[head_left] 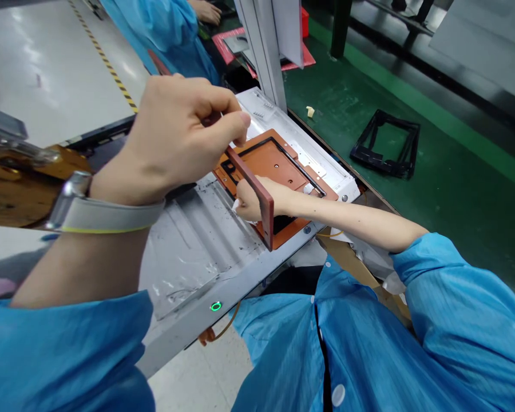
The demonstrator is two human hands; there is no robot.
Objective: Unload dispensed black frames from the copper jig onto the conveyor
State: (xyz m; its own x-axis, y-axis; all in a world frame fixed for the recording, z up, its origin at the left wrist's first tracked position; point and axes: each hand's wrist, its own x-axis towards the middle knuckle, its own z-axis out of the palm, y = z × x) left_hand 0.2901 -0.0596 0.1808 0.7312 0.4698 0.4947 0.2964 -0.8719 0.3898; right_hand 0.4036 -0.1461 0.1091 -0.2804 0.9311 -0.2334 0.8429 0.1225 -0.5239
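Note:
My left hand (184, 134), with a pale strap round its wrist, is closed on a reddish-brown plate (255, 191) that stands nearly edge-on to me. The plate reaches past both sides of the hand. Below it an orange-brown fixture (264, 166) lies on the white machine bed, with a thin black frame (298, 163) set in its recess. My right hand (261, 197) is low over the fixture's near part, closed on a white wipe (240, 210) that shows at its fingers. The plate partly covers this hand.
A black frame (388, 143) and a small cream scrap (310, 111) lie on the green bench (446, 189) to the right. A grey post (261, 51) rises behind the machine bed (189, 240). Beyond it is a co-worker's blue sleeve (167, 28). A green-lit button (216, 306) glows on the bed's near edge.

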